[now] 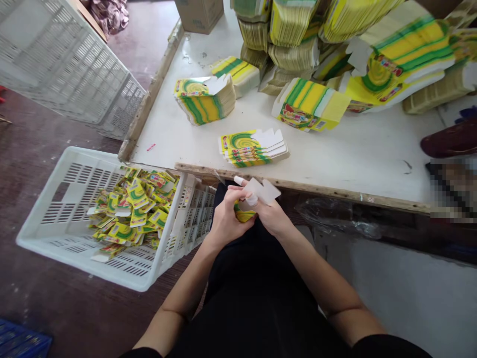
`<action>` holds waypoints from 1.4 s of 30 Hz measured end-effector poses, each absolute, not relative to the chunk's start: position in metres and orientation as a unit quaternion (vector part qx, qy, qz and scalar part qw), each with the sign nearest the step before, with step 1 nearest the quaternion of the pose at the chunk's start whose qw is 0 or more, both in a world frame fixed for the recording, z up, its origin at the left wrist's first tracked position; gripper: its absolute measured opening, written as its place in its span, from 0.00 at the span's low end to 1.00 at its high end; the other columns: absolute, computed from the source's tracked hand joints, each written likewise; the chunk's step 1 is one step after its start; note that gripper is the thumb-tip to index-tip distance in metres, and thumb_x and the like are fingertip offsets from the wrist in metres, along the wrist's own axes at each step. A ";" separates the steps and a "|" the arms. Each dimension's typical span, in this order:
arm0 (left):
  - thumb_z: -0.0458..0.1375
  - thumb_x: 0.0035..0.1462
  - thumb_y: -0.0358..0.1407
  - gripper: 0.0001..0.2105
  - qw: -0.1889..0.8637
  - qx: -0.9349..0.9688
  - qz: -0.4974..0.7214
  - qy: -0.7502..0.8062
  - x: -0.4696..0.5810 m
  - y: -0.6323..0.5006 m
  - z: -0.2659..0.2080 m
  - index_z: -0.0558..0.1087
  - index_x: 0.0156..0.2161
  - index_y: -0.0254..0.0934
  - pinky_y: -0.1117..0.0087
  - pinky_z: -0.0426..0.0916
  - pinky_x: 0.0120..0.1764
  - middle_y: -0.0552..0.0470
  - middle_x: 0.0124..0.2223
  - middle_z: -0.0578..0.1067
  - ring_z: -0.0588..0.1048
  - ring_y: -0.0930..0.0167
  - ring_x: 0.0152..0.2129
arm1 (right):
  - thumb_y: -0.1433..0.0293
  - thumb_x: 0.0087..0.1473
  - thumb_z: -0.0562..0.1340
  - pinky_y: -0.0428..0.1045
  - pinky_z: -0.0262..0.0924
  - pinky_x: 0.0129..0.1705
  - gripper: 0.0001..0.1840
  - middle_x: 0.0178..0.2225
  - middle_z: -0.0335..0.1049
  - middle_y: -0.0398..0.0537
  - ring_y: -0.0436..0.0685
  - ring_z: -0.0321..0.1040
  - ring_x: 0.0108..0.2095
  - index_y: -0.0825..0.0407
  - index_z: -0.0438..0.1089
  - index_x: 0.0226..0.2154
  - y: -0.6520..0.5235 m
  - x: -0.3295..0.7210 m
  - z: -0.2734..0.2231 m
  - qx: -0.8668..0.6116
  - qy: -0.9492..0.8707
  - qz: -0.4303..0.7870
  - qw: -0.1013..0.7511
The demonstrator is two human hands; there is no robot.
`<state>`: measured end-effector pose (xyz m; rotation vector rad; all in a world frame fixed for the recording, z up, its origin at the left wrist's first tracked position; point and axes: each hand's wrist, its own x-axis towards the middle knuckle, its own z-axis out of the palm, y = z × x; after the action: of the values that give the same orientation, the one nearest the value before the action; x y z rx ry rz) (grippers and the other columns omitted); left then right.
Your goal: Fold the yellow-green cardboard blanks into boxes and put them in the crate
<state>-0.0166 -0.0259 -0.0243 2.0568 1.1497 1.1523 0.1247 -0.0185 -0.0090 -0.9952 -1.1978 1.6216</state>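
Between my two hands, just off the table's front edge, is a small yellow and green cardboard box (244, 216) with white flaps sticking up. My left hand (226, 219) wraps round its left side, thumb underneath. My right hand (269, 213) grips the other side by the white flaps, with white coverings on some fingertips. Straight ahead on the table lies a short fanned stack of flat cartons (244, 149) in the same print, apart from my hands.
A white plastic crate (40, 233) on the left holds many small yellow cartons (137, 194). Bundles of flat cartons (294, 59) pile up along the back of the white table (357, 164). The table has a wooden edge (320, 191). Clear plastic (335, 216) hangs below it.
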 end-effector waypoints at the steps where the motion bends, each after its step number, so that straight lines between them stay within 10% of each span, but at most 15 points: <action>1: 0.63 0.48 0.33 0.25 0.277 0.755 0.413 0.427 -0.017 -0.026 -0.026 0.61 0.50 0.43 0.71 0.70 0.34 0.52 0.41 0.73 0.76 0.69 0.33 | 0.48 0.59 0.58 0.61 0.61 0.62 0.39 0.61 0.65 0.57 0.65 0.63 0.61 0.50 0.56 0.65 -0.021 0.124 -0.010 -0.401 -0.512 0.622 0.436; 8: 0.62 0.45 0.31 0.33 0.277 0.717 0.410 0.491 -0.020 -0.025 -0.036 0.55 0.57 0.40 0.68 0.70 0.35 0.45 0.47 0.71 0.75 0.68 0.34 | 0.75 0.63 0.53 0.56 0.57 0.65 0.26 0.66 0.57 0.47 0.58 0.59 0.64 0.43 0.65 0.61 -0.033 0.131 -0.016 -0.421 -0.694 0.407 0.419; 17: 0.67 0.43 0.36 0.22 0.184 0.750 0.335 0.540 -0.042 -0.022 -0.018 0.69 0.46 0.41 0.65 0.70 0.37 0.51 0.38 0.75 0.75 0.64 0.35 | 0.69 0.61 0.60 0.57 0.64 0.60 0.22 0.68 0.52 0.57 0.64 0.62 0.62 0.49 0.69 0.57 -0.020 0.148 -0.024 -0.419 -0.745 0.368 0.366; 26: 0.65 0.46 0.36 0.19 0.187 0.777 0.230 0.556 -0.039 -0.012 0.007 0.71 0.45 0.39 0.66 0.72 0.40 0.50 0.38 0.77 0.77 0.64 0.36 | 0.70 0.51 0.69 0.58 0.65 0.58 0.09 0.57 0.70 0.55 0.64 0.69 0.57 0.48 0.80 0.38 -0.006 0.152 -0.019 -0.422 -0.723 0.395 0.378; 34: 0.69 0.43 0.46 0.28 0.062 0.591 0.356 0.721 -0.124 -0.016 0.007 0.69 0.48 0.38 0.52 0.69 0.50 0.45 0.45 0.75 0.74 0.56 0.44 | 0.70 0.58 0.62 0.60 0.61 0.61 0.31 0.60 0.66 0.54 0.64 0.64 0.59 0.50 0.59 0.63 0.035 0.137 -0.003 -0.443 -0.722 0.294 0.442; 38: 0.72 0.36 0.49 0.36 -0.039 0.482 0.392 0.783 -0.174 -0.018 0.011 0.68 0.50 0.37 0.38 0.54 0.59 0.41 0.52 0.71 0.65 0.45 0.55 | 0.77 0.54 0.60 0.66 0.56 0.59 0.29 0.52 0.72 0.59 0.69 0.66 0.54 0.56 0.63 0.59 0.082 0.156 0.000 -0.586 -0.739 0.152 0.294; 42: 0.66 0.47 0.49 0.24 0.089 0.529 0.379 0.754 -0.149 -0.021 -0.002 0.72 0.46 0.37 0.46 0.62 0.57 0.43 0.48 0.74 0.71 0.53 0.51 | 0.82 0.52 0.57 0.62 0.60 0.52 0.25 0.43 0.76 0.59 0.68 0.69 0.47 0.58 0.69 0.53 0.096 0.158 -0.008 -0.610 -0.756 0.141 0.192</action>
<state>-0.1495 -0.0211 -0.0023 1.5753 2.2427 1.1287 0.1584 0.0957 -0.0085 -1.7142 -2.1214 0.3947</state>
